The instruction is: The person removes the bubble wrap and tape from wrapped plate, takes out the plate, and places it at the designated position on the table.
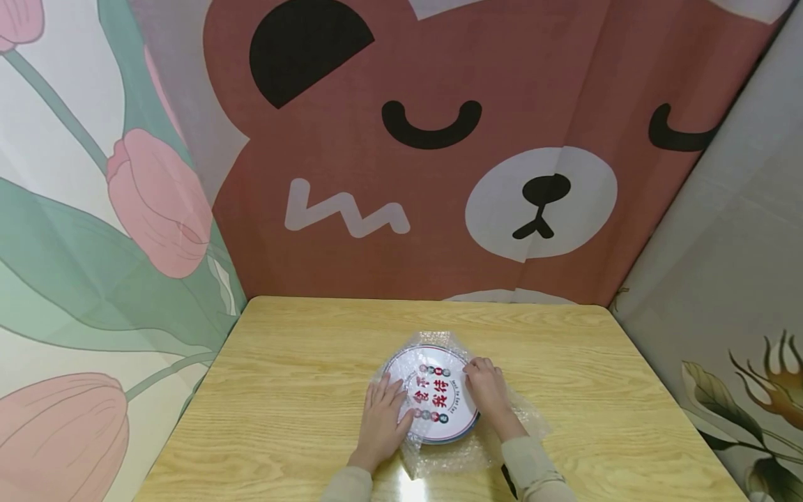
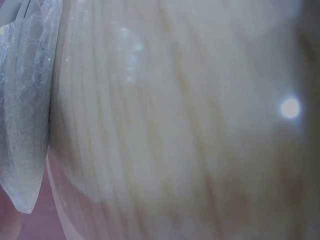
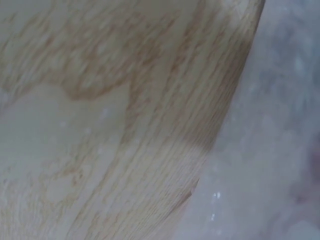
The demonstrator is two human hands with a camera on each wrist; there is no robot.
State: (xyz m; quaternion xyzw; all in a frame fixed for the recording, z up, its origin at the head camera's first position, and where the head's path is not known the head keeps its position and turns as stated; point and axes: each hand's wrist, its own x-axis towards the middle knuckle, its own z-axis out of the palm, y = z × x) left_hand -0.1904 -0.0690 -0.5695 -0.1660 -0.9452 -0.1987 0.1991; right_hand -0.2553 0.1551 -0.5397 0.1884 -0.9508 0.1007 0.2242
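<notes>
A round white plate (image 1: 461, 408) with red Chinese characters and small coloured circles lies face up near the table's front. Bubble wrap (image 1: 439, 457) spreads under it and folds over its left part. My left hand (image 1: 380, 422) rests on the wrapped left side of the plate, fingers extended. At the plate's upper right rim, my right hand (image 1: 486, 387) has its fingers curled on the bubble wrap. In the left wrist view, bubble wrap (image 2: 27, 110) covers the plate's side, with rims showing above. A blurred sheet of bubble wrap (image 3: 265, 150) fills the right wrist view's right side.
The wood-grain table (image 1: 282, 390) extends around the plate and wrap. Behind it hangs a brown bear-print curtain (image 1: 439, 258). A tulip-print curtain (image 1: 81, 279) borders the left side, and a pale floral curtain (image 1: 709, 279) the right.
</notes>
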